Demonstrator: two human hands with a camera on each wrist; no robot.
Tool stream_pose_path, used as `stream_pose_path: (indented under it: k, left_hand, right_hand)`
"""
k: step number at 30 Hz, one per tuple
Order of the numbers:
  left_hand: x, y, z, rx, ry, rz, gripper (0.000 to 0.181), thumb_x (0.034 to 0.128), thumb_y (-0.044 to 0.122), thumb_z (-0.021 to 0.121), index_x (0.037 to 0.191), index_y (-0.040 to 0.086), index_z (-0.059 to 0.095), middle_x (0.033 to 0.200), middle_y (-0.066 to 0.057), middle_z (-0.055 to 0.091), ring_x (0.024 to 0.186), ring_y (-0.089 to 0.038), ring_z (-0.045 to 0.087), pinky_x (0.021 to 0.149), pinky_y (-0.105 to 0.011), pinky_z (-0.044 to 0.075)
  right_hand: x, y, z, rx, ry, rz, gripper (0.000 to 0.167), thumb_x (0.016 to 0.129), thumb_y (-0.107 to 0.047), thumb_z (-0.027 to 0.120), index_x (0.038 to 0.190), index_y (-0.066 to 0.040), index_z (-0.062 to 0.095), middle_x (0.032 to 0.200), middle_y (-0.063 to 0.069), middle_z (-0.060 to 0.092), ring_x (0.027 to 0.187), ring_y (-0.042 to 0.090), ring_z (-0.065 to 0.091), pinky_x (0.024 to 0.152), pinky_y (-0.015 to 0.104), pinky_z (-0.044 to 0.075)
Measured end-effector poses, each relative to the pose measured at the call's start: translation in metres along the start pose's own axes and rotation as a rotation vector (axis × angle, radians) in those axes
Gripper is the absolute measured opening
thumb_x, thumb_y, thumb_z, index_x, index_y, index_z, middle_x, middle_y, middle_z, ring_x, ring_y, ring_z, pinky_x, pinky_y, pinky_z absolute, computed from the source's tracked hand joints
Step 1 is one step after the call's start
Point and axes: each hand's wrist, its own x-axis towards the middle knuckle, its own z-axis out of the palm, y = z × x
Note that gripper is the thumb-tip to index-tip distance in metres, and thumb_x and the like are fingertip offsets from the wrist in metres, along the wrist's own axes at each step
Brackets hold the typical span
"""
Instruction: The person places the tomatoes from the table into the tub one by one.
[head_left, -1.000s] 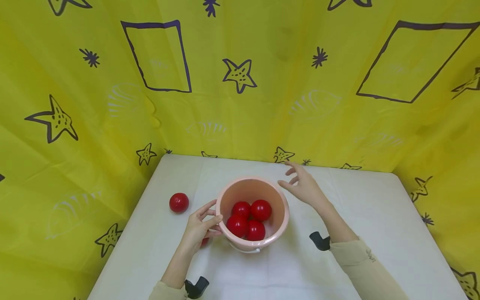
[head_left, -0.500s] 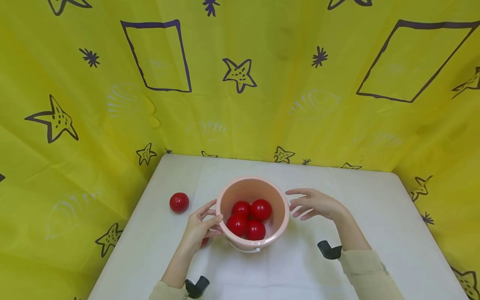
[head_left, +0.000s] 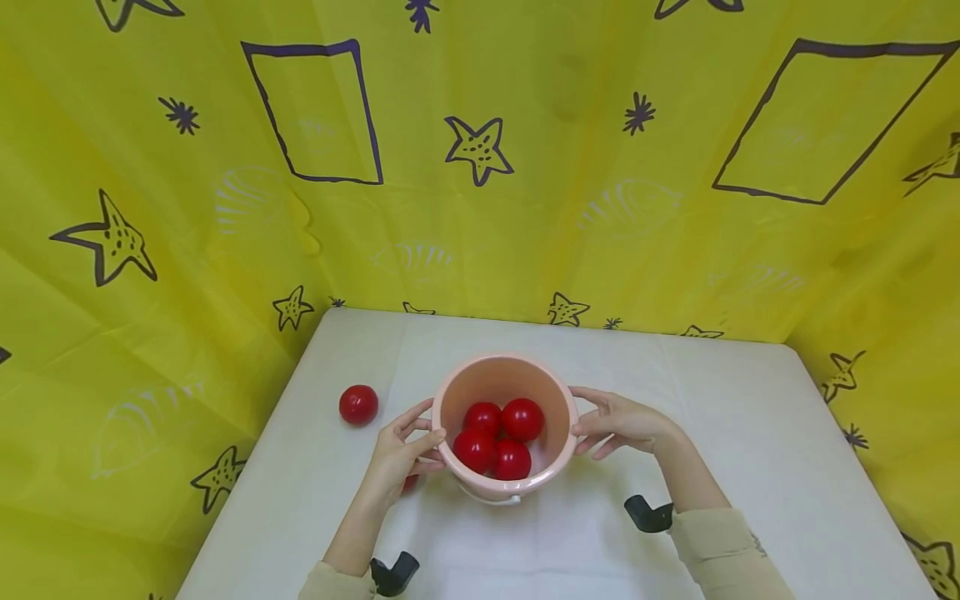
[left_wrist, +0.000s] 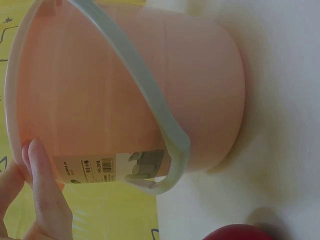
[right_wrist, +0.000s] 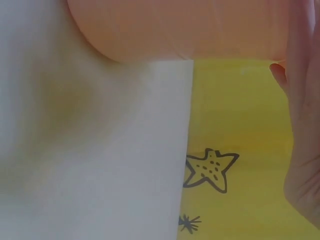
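A pink bucket [head_left: 504,371] stands on the white table in the head view, with several shiny red balls [head_left: 522,420] inside. At its left rim, my left hand [head_left: 397,457] grips the edge, thumb on the rim and fingers along the outside. My right hand [head_left: 626,421] holds the opposite rim, thumb at the edge; its fingertips are partly hidden. The bucket's pale handle [left_wrist: 150,95] hangs down its side in the left wrist view, beside a printed label [left_wrist: 112,167]. In the right wrist view, the bucket wall [right_wrist: 190,25] shows above the table.
One red ball [head_left: 358,405] lies on the table [head_left: 675,367] left of the bucket. Another ball [head_left: 409,483] is mostly hidden behind my left hand. A yellow curtain [head_left: 480,225] with dark star drawings borders the table at the back and both sides.
My right hand has come down from above the bucket's far right side and closed in on its right rim. The left hand, bucket and balls have stayed put.
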Motion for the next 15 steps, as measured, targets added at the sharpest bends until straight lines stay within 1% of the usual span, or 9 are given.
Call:
stream_pose_path:
  k: [3, 5, 6, 8, 9, 11, 12, 15]
  left_hand:
    - [0.0, 0.0, 0.0, 0.005, 0.005, -0.001, 0.055, 0.0814, 0.011, 0.068, 0.133, 0.014, 0.048, 0.091, -0.008, 0.057, 0.064, -0.023, 0.066, 0.06, -0.033, 0.056]
    - [-0.001, -0.001, 0.0, 0.027, 0.014, 0.014, 0.055, 0.081, 0.012, 0.069, 0.132, 0.014, 0.049, 0.092, -0.009, 0.057, 0.064, -0.023, 0.066, 0.063, -0.036, 0.056]
    - [-0.001, -0.001, 0.0, 0.051, 0.022, 0.032, 0.055, 0.0807, 0.013, 0.07, 0.132, 0.014, 0.049, 0.093, -0.009, 0.056, 0.065, -0.023, 0.067, 0.063, -0.036, 0.056]
    - [-0.002, -0.002, 0.0, 0.135, 0.052, 0.107, 0.056, 0.0794, 0.017, 0.071, 0.131, 0.013, 0.05, 0.093, -0.01, 0.057, 0.068, -0.023, 0.067, 0.065, -0.035, 0.057]
    - [-0.003, -0.003, -0.001, 0.191, 0.074, 0.166, 0.057, 0.0782, 0.019, 0.073, 0.13, 0.012, 0.051, 0.093, -0.01, 0.058, 0.071, -0.024, 0.067, 0.066, -0.034, 0.057]
    - [-0.006, -0.005, -0.001, 0.32, 0.125, 0.32, 0.06, 0.0757, 0.021, 0.075, 0.13, 0.01, 0.051, 0.096, -0.011, 0.06, 0.081, -0.025, 0.067, 0.07, -0.035, 0.056]
    - [-0.007, -0.007, -0.002, 0.389, 0.155, 0.407, 0.061, 0.0748, 0.022, 0.076, 0.13, 0.01, 0.051, 0.099, -0.011, 0.062, 0.088, -0.026, 0.065, 0.071, -0.036, 0.056]
    - [-0.006, -0.012, -0.008, 0.606, 0.249, 0.693, 0.064, 0.0727, 0.022, 0.077, 0.13, 0.01, 0.051, 0.11, -0.013, 0.062, 0.105, -0.03, 0.057, 0.083, -0.048, 0.051]
  right_hand:
    - [0.001, 0.001, 0.001, 0.012, -0.006, -0.011, 0.079, 0.085, -0.018, 0.062, 0.145, -0.004, 0.013, 0.108, 0.026, 0.061, 0.083, 0.031, 0.067, 0.067, 0.035, 0.057]
    - [0.002, 0.002, 0.001, 0.018, -0.012, -0.02, 0.079, 0.085, -0.018, 0.062, 0.145, -0.003, 0.013, 0.108, 0.026, 0.061, 0.082, 0.03, 0.067, 0.067, 0.035, 0.057]
    - [0.002, 0.003, 0.001, 0.02, -0.015, -0.023, 0.079, 0.085, -0.017, 0.062, 0.145, -0.003, 0.012, 0.108, 0.026, 0.061, 0.082, 0.03, 0.067, 0.067, 0.035, 0.057]
    - [0.002, 0.003, 0.001, 0.021, -0.019, -0.028, 0.08, 0.085, -0.017, 0.062, 0.145, -0.003, 0.012, 0.109, 0.027, 0.06, 0.08, 0.028, 0.067, 0.067, 0.035, 0.057]
    - [0.002, 0.003, 0.001, 0.022, -0.019, -0.03, 0.079, 0.085, -0.017, 0.062, 0.145, -0.002, 0.012, 0.108, 0.027, 0.06, 0.08, 0.027, 0.067, 0.066, 0.034, 0.057]
    - [0.002, 0.003, 0.001, 0.019, -0.019, -0.031, 0.079, 0.085, -0.016, 0.062, 0.145, -0.002, 0.012, 0.108, 0.027, 0.061, 0.078, 0.025, 0.068, 0.066, 0.034, 0.057]
    - [0.002, 0.002, 0.001, 0.018, -0.017, -0.031, 0.08, 0.085, -0.016, 0.062, 0.145, -0.002, 0.012, 0.108, 0.027, 0.061, 0.078, 0.025, 0.068, 0.066, 0.034, 0.057]
    - [0.002, 0.002, 0.001, 0.013, -0.012, -0.027, 0.08, 0.085, -0.016, 0.063, 0.145, -0.002, 0.012, 0.106, 0.027, 0.061, 0.077, 0.025, 0.068, 0.065, 0.034, 0.057]
